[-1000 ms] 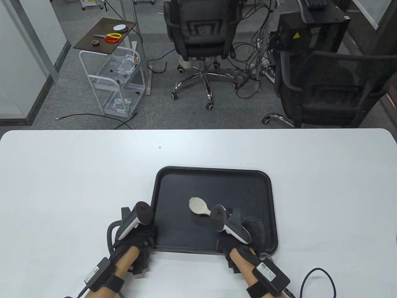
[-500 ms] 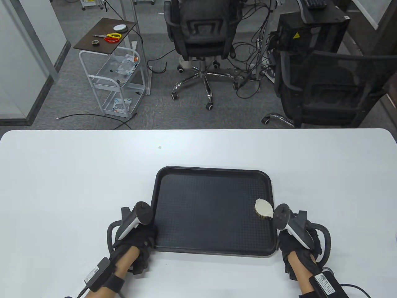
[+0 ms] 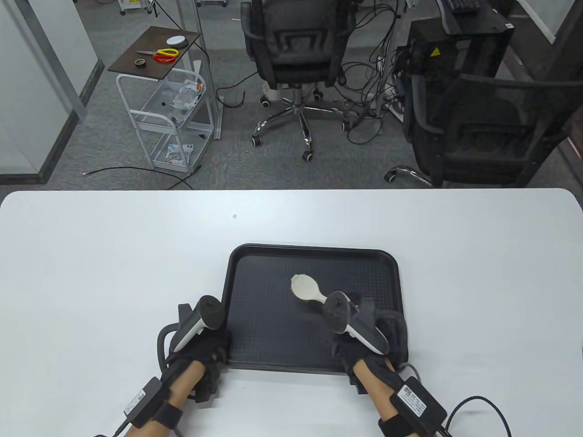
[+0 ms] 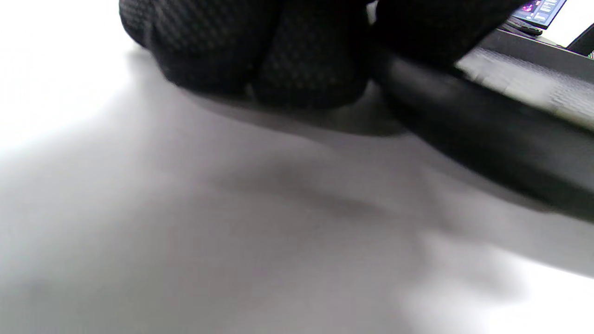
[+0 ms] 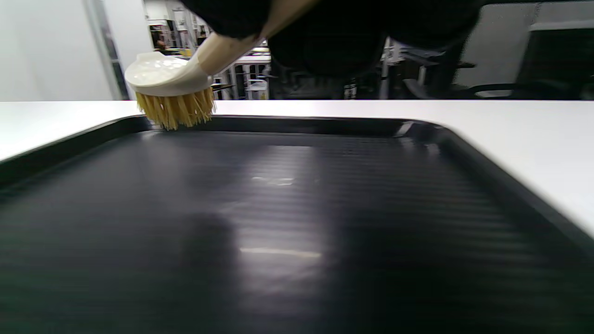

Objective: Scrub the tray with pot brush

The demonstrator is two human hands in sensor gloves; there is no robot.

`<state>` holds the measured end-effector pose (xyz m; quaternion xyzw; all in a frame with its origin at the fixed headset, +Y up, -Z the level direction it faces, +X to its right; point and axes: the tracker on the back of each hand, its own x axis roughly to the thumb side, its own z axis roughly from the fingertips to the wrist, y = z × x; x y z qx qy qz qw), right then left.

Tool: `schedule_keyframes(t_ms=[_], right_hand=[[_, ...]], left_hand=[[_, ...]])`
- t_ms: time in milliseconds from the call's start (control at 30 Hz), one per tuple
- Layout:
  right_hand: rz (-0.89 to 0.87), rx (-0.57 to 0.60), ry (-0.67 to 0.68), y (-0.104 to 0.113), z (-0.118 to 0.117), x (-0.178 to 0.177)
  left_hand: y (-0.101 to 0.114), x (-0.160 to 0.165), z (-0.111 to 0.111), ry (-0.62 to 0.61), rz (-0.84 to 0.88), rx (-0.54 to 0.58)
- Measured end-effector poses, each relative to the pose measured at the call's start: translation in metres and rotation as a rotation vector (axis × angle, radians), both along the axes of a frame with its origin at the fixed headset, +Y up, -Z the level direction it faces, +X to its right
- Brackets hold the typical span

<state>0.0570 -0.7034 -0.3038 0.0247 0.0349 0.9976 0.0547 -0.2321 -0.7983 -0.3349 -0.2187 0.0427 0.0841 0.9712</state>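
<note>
My right hand (image 3: 364,337) grips the brush (image 3: 306,287) by its handle, bristles down on the middle of the tray (image 3: 255,318), which lies at the desk's (image 3: 91,255) near edge, while my left hand (image 3: 205,346) clasps the tray's near-left corner.

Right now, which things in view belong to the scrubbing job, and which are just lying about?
In the job:
tray
brush, gripped by the right hand
left hand, steadying the tray's corner

Lying about:
scissors, tape roll and white disc on the cart
chairs
</note>
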Motion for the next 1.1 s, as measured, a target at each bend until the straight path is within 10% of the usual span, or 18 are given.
schedule_keyframes(t_ms=[533,1100], right_hand=[[0.041,-0.006,0.18,-0.046,0.014,-0.084],[0.022,-0.103,-0.086,-0.047,0.035,0.083]], left_hand=[[0.0,0.0,0.0,-0.001,0.0,0.0],[0.0,0.0,0.0,0.001,-0.001,0.001]])
